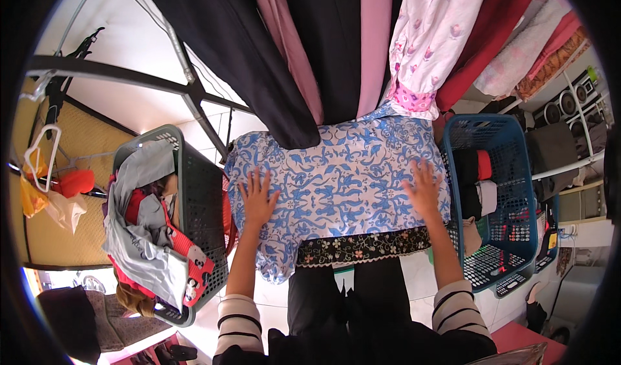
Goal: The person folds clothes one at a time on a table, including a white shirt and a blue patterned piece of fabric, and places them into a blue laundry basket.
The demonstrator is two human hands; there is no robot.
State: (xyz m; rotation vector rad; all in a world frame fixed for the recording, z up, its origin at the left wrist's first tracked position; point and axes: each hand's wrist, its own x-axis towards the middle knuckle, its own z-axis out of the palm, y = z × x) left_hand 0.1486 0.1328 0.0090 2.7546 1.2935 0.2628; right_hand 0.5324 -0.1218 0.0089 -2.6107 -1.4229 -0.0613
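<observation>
In front of me a blue-and-white patterned garment (336, 177) lies spread out flat. My left hand (259, 200) rests on its left part, palm down with the fingers apart. On the right part lies my right hand (424, 190), also flat with spread fingers. From under the garment's near edge shows a black floral cloth (356, 247) with a scalloped trim. A corner of the patterned garment hangs down at the near left. The surface beneath is mostly hidden.
To the left stands a dark grey laundry basket (200, 210) heaped with clothes (145, 235). At the right a blue basket (511, 177) holds several folded or rolled items. Black trousers (272, 61) and other hanging clothes come down over the far edge. A white hanger (45, 158) hangs far left.
</observation>
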